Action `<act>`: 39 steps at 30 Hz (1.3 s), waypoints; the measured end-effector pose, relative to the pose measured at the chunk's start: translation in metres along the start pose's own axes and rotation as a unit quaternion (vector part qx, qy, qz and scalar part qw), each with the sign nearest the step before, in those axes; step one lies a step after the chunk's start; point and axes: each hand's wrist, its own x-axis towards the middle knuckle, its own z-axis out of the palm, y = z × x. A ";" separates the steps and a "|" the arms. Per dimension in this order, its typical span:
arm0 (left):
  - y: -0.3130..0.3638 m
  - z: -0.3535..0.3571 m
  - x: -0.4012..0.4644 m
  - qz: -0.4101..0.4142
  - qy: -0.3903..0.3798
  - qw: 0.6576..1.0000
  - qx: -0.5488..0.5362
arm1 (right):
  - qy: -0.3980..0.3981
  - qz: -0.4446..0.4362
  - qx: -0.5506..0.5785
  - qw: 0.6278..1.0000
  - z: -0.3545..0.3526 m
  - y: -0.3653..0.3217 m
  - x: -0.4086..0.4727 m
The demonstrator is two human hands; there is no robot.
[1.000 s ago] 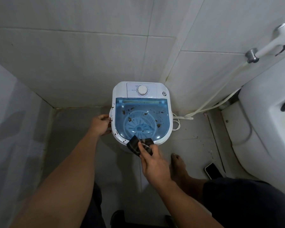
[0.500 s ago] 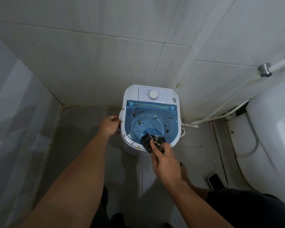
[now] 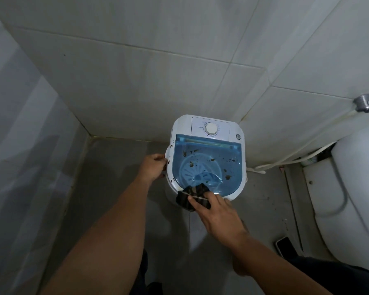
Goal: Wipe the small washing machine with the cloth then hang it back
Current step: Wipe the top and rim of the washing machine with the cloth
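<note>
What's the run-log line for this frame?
phase: wiping | right hand: presses dark cloth on lid's near edge | left hand: grips washing machine side | lid: brown specks remain

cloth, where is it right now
In the head view the dark cloth is pressed under the right hand at the near rim of the washing machine, overlapping the front edge of its blue lid.
</note>
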 end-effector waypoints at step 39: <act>0.013 -0.036 -0.012 -0.126 -0.123 0.973 -0.147 | -0.066 0.078 -0.054 0.993 -0.087 0.047 0.254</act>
